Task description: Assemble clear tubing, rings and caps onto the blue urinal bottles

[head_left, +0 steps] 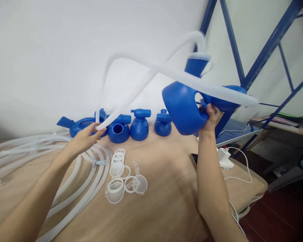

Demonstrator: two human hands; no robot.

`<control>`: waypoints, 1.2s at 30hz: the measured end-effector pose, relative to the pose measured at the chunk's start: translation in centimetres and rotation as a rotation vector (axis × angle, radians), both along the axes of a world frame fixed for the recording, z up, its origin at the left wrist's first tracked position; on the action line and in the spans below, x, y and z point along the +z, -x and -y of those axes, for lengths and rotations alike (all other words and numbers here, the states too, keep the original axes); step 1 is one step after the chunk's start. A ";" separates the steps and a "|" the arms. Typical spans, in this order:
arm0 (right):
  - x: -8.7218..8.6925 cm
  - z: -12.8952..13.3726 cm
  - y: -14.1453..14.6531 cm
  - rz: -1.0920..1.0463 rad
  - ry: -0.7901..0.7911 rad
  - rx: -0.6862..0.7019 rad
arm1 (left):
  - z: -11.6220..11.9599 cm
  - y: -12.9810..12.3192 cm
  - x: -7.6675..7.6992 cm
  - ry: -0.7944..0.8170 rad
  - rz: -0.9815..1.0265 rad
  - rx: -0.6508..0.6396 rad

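Note:
My right hand (pixel 210 117) holds a blue plastic urinal bottle (pixel 181 107) by its handle, raised and tilted above the table. A white cap (pixel 200 56) sits on its neck, and a white hose (pixel 143 85) runs from there down to my left hand (pixel 87 136), whose fingers pinch it. Another stretch of hose arches up near that hand and crosses in front of the bottle, with a free, blurred end at the right. I cannot tell whether both stretches are one hose.
Several blue urinal bottles (pixel 139 129) line the wall. Coiled white hoses (pixel 91 188) cover the table's left side, beside several translucent caps and rings (pixel 115 191). A charger (pixel 223 154) with cables lies at the right edge, near a blue metal rack (pixel 233 43).

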State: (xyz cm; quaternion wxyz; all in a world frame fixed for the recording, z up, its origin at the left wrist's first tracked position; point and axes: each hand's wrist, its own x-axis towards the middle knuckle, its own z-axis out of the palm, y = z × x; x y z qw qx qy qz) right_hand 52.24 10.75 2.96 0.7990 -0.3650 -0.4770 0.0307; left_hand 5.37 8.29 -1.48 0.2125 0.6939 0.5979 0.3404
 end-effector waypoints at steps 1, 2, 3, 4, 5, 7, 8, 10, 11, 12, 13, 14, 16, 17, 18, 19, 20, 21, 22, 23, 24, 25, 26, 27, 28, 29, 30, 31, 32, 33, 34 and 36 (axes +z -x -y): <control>0.2 0.2 -0.4 -0.044 -0.050 -0.016 | 0.3 0.0 0.5 -0.007 0.019 0.000; 0.5 0.4 -0.8 -0.099 -0.096 -0.027 | 0.7 -0.1 0.9 -0.036 0.035 -0.001; 0.7 0.6 -1.3 -0.148 -0.127 -0.038 | 0.9 -0.2 1.3 -0.091 0.048 -0.010; 0.9 0.7 -1.8 -0.166 -0.127 -0.049 | 1.2 -0.4 1.6 -0.152 0.057 -0.018; 0.9 0.7 -2.3 -0.181 -0.111 -0.059 | 1.5 -0.6 1.8 -0.203 0.061 -0.024; 0.6 0.6 -3.5 -0.237 -0.052 -0.110 | 2.0 -1.0 2.2 -0.257 0.070 -0.015; 0.1 0.4 -4.1 -0.276 -0.010 -0.162 | 2.2 -1.2 2.4 -0.261 0.082 -0.011; -1.2 -0.2 -5.3 -0.352 0.080 -0.286 | 2.8 -1.6 2.6 -0.254 0.112 -0.039; -2.0 -0.5 -5.9 -0.381 0.120 -0.343 | 3.1 -1.8 2.7 -0.258 0.128 -0.086; -2.9 -0.8 -6.4 -0.403 0.150 -0.392 | 3.3 -2.0 2.7 -0.267 0.139 -0.152; -3.9 -1.0 -6.8 -0.417 0.169 -0.426 | 3.5 -2.2 2.6 -0.280 0.137 -0.220; -4.7 -1.2 -7.1 -0.424 0.190 -0.461 | 3.6 -2.4 2.5 -0.290 0.121 -0.275; -6.2 -1.3 -7.5 -0.421 0.284 -0.565 | 3.4 -2.7 2.0 -0.280 0.077 -0.334; -6.7 -1.4 -7.6 -0.408 0.356 -0.628 | 3.3 -2.9 1.8 -0.255 0.059 -0.342; -7.2 -1.4 -7.7 -0.388 0.439 -0.690 | 3.1 -2.9 1.5 -0.227 0.046 -0.342; -7.6 -1.4 -7.8 -0.363 0.525 -0.744 | 2.8 -3.0 1.2 -0.197 0.030 -0.341; -7.9 -1.4 -7.8 -0.333 0.611 -0.784 | 2.7 -3.0 1.0 -0.165 0.005 -0.342; -8.2 -1.5 -7.9 -0.303 0.684 -0.803 | 2.5 -2.9 0.9 -0.133 -0.030 -0.348; -8.5 -1.6 -7.9 -0.271 0.748 -0.807 | 2.5 -2.9 0.8 -0.105 -0.072 -0.360; -8.8 -1.7 -7.9 -0.241 0.803 -0.801 | 2.5 -2.8 0.7 -0.077 -0.114 -0.375; -9.2 -1.9 -7.9 -0.213 0.850 -0.787 | 2.6 -2.8 0.7 -0.048 -0.158 -0.394; -9.6 -2.1 -7.8 -0.190 0.887 -0.772 | 2.8 -2.8 0.8 -0.019 -0.198 -0.413; -10.1 -2.3 -7.7 -0.169 0.916 -0.757 | 3.0 -2.8 0.8 0.004 -0.233 -0.429; -10.6 -2.5 -7.6 -0.149 0.940 -0.743 | 3.2 -2.9 0.9 0.018 -0.264 -0.440; -11.0 -2.8 -7.4 -0.121 0.965 -0.733 | 3.3 -2.9 0.9 0.027 -0.290 -0.449; -11.4 -3.0 -7.1 -0.088 0.989 -0.724 | 3.4 -2.9 1.0 0.028 -0.309 -0.460; -11.7 -3.3 -6.9 -0.051 1.009 -0.716 | 3.4 -3.0 1.0 0.026 -0.319 -0.473; -12.0 -3.7 -6.6 -0.012 1.030 -0.707 | 3.4 -2.9 0.9 0.025 -0.321 -0.488; -12.1 -4.0 -6.3 0.027 1.053 -0.697 | 3.4 -2.9 0.8 0.031 -0.319 -0.505; -12.1 -4.4 -6.0 0.064 1.080 -0.686 | 3.4 -2.9 0.7 0.047 -0.316 -0.521; -12.0 -4.8 -5.8 0.099 1.111 -0.673 | 3.3 -2.8 0.6 0.070 -0.315 -0.535; -11.5 -5.5 -5.5 0.168 1.176 -0.652 | 3.2 -2.6 0.4 0.128 -0.323 -0.554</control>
